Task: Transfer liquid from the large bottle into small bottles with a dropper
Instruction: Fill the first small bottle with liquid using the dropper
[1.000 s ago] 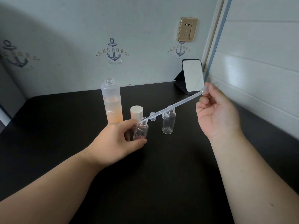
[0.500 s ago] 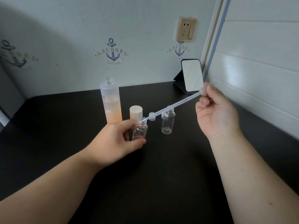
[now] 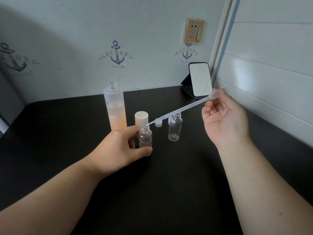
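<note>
Your left hand point(image 3: 118, 150) sits nearest on the black table point(image 3: 169, 192), its thumb and fingers curled round the small bottle point(image 3: 145, 139) and keeping it upright; a shallow layer of liquid shows at the bottle's bottom. That grip looks the same as a second ago, and the bottle has not shifted. Your right hand point(image 3: 223, 119) is held up to the right, palm turned toward you, pinching the bulb end of the dropper point(image 3: 179, 111) between thumb and fingertips while the other fingers are loosely bent. The dropper slants down to the left, its thin tip right at the rim of the held bottle's open mouth; whether the tip is inside or just above cannot be told. Compared with a second ago, the hand and dropper are in nearly the same pose. Just beyond the held bottle, a second small bottle point(image 3: 174, 128) stands empty and uncapped, with a small clear cap point(image 3: 158, 123) to its left behind the dropper's stem. A white cap point(image 3: 141, 118) stands behind your left fingers, and beside it to the left the large bottle point(image 3: 115, 107) stands open, with peach liquid filling its lower half. Farthest back, a small mirror point(image 3: 199, 80) leans at the table's rear right corner under a gold wall socket point(image 3: 194, 31).
</note>
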Available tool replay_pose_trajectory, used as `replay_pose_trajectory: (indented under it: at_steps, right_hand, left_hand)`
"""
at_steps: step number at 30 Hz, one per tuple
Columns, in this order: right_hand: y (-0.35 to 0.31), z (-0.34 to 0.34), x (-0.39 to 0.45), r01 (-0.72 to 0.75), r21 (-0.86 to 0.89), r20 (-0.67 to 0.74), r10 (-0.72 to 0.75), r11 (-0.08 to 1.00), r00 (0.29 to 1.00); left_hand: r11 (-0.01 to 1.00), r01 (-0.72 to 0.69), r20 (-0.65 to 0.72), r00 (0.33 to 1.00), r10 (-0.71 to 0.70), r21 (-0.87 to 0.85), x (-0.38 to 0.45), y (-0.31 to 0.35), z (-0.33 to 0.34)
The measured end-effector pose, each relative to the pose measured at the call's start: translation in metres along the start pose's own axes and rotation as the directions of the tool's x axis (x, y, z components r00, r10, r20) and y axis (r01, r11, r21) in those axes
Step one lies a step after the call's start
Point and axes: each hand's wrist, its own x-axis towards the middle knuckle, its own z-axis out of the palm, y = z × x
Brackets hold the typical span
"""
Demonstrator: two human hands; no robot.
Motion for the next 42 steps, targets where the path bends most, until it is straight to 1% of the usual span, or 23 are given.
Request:
replay_pose_trajectory:
  at_steps: [6,8,10,12,13,15,18,20,21,22,24,25,27,29,33,36,42]
  right_hand:
    - [0.0,-0.001,0.0,-0.009,0.005,-0.006,0.009,1.0,1.0]
    - [0.0,-0.002,0.001,-0.004,0.007,-0.013,0.004,1.0,1.0]
    - [0.0,-0.002,0.001,0.001,0.006,-0.01,-0.001,1.0,1.0]
    - [-0.001,-0.002,0.001,-0.001,0.014,-0.002,0.001,1.0,1.0]
    - [-0.001,-0.002,0.001,-0.003,0.015,-0.001,0.003,1.0,1.0]
    - [-0.001,-0.002,0.0,0.0,0.008,-0.002,0.0,1.0,1.0]
    - [-0.002,0.0,-0.002,0.0,0.011,0.003,0.0,1.0,1.0]
    - [-0.002,0.0,-0.003,-0.003,0.019,-0.002,0.003,1.0,1.0]
    - [-0.002,0.0,-0.003,-0.005,0.024,-0.003,0.005,1.0,1.0]
    - [-0.002,0.001,-0.003,-0.006,0.029,-0.002,0.006,1.0,1.0]
    - [-0.002,0.001,-0.003,-0.004,0.029,-0.005,0.005,1.0,1.0]
    - [-0.001,0.001,-0.003,-0.003,0.026,-0.005,0.003,1.0,1.0]
    - [0.0,0.001,-0.003,-0.003,0.02,-0.001,0.003,1.0,1.0]
    - [0.001,0.001,-0.003,-0.004,0.013,0.004,0.004,1.0,1.0]
    - [0.002,0.001,-0.002,-0.001,0.014,0.024,0.001,1.0,1.0]
    - [0.001,0.001,-0.001,0.006,0.048,0.032,-0.007,0.999,0.999]
    - [-0.001,0.002,-0.002,0.02,0.065,0.048,-0.023,0.998,0.999]
  left_hand:
    - [1.0,0.0,-0.008,1.0,0.0,0.013,0.0,-0.001,0.0]
    - [1.0,-0.025,-0.027,0.999,0.025,-0.012,-0.001,0.0,0.0]
    - [0.995,-0.054,-0.097,0.994,0.046,-0.087,-0.003,-0.001,-0.001]
    - [0.976,-0.073,-0.21,0.977,0.03,-0.203,-0.006,-0.002,-0.004]
    - [0.97,-0.095,-0.278,0.96,0.029,-0.226,-0.008,-0.002,-0.005]
    - [0.971,-0.121,-0.423,0.906,0.024,-0.204,-0.009,-0.003,-0.007]
    - [0.982,-0.058,-0.631,0.773,-0.07,-0.179,-0.007,-0.004,-0.009]
    - [0.983,0.008,-0.69,0.711,-0.136,-0.186,-0.003,-0.008,-0.01]
    - [0.979,0.045,-0.688,0.705,-0.173,-0.199,-0.001,-0.01,-0.01]
    - [0.971,0.084,-0.661,0.719,-0.215,-0.223,0.001,-0.013,-0.01]
    - [0.949,0.159,-0.563,0.774,-0.291,-0.271,0.006,-0.019,-0.009]
    - [0.945,0.189,-0.517,0.799,-0.307,-0.269,0.008,-0.021,-0.007]
    - [0.946,0.244,-0.469,0.824,-0.318,-0.213,0.011,-0.025,-0.005]
    - [0.948,0.282,-0.468,0.825,-0.317,-0.145,0.012,-0.027,-0.003]
    - [0.953,0.266,-0.479,0.825,-0.302,-0.143,0.011,-0.026,-0.004]
    - [0.962,0.236,-0.466,0.842,-0.272,-0.135,0.009,-0.019,-0.006]
    - [0.982,0.184,-0.45,0.873,-0.186,-0.049,0.005,-0.008,-0.007]
